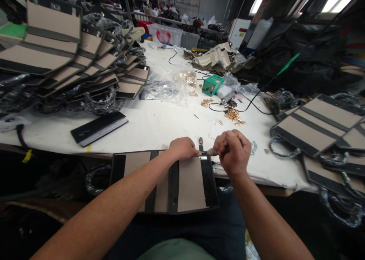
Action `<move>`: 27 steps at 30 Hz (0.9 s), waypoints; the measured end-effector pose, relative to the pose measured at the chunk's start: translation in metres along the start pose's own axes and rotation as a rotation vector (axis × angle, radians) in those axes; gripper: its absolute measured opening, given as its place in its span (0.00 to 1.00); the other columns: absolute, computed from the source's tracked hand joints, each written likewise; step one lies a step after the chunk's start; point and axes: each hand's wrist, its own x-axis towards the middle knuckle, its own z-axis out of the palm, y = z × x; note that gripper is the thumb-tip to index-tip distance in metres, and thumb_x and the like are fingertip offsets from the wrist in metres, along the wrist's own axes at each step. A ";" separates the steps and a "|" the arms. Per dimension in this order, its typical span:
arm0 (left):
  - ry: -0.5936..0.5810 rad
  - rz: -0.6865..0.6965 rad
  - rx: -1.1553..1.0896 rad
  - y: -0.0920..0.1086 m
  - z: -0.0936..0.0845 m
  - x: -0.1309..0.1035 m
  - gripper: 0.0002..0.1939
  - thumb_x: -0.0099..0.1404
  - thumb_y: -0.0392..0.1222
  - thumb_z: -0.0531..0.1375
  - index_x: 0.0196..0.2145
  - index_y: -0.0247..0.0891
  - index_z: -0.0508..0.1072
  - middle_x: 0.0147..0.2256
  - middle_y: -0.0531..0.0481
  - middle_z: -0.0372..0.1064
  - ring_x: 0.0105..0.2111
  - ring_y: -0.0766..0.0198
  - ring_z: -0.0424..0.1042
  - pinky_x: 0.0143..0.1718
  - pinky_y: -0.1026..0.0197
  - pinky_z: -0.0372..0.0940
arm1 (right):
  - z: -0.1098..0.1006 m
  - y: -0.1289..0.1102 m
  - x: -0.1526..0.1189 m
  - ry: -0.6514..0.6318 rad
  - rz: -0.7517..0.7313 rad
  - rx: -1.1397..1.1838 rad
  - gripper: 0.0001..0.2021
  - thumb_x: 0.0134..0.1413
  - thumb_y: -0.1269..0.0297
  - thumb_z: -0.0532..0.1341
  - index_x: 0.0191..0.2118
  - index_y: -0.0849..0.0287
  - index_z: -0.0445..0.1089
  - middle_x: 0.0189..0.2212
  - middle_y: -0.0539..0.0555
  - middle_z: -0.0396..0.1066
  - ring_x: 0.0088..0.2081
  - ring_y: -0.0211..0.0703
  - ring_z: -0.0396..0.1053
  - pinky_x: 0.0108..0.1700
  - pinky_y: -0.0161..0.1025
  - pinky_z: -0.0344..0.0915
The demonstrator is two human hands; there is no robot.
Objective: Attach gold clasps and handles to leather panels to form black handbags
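Observation:
An opened bag body (189,180) with beige lining and dark strips lies partly on the table's front edge and partly over my lap. My left hand (185,148) is closed at its upper edge, fingertips pressed beside a small silver metal plate (203,158); whether they pinch anything is hidden. In my right fist (235,149) is a short-handled, awl-like tool (211,152), pointing left at the dark strip just above the plate. Its tip is too small to make out. A dark tab with a metal fitting (201,142) sticks up past the edge between my hands.
Stacked bag bodies (57,54) fill the left side; more bag pieces (316,123) lie right. Gold-coloured hardware (234,116) is heaped near a green box (212,85) with a black cable. A black flat piece (99,128) lies on the white table (159,126).

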 end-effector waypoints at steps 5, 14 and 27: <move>0.003 -0.013 -0.007 0.001 -0.001 0.000 0.21 0.54 0.64 0.62 0.26 0.43 0.80 0.29 0.47 0.77 0.33 0.55 0.76 0.32 0.60 0.61 | 0.005 0.014 0.000 -0.076 0.085 -0.104 0.21 0.62 0.55 0.62 0.21 0.54 0.57 0.12 0.43 0.56 0.15 0.34 0.54 0.18 0.35 0.53; -0.004 0.034 -0.017 -0.006 0.006 0.010 0.19 0.54 0.61 0.63 0.30 0.42 0.80 0.35 0.44 0.79 0.38 0.52 0.77 0.37 0.59 0.64 | 0.016 0.012 -0.001 -0.322 0.037 -0.327 0.21 0.64 0.55 0.60 0.21 0.55 0.61 0.15 0.45 0.61 0.19 0.36 0.57 0.25 0.37 0.56; 0.002 0.000 -0.033 -0.002 0.000 0.001 0.18 0.54 0.61 0.62 0.25 0.43 0.79 0.27 0.49 0.77 0.33 0.56 0.75 0.31 0.60 0.60 | 0.011 0.005 -0.009 -0.170 0.048 -0.074 0.22 0.62 0.52 0.62 0.20 0.53 0.58 0.13 0.45 0.57 0.17 0.36 0.55 0.21 0.37 0.55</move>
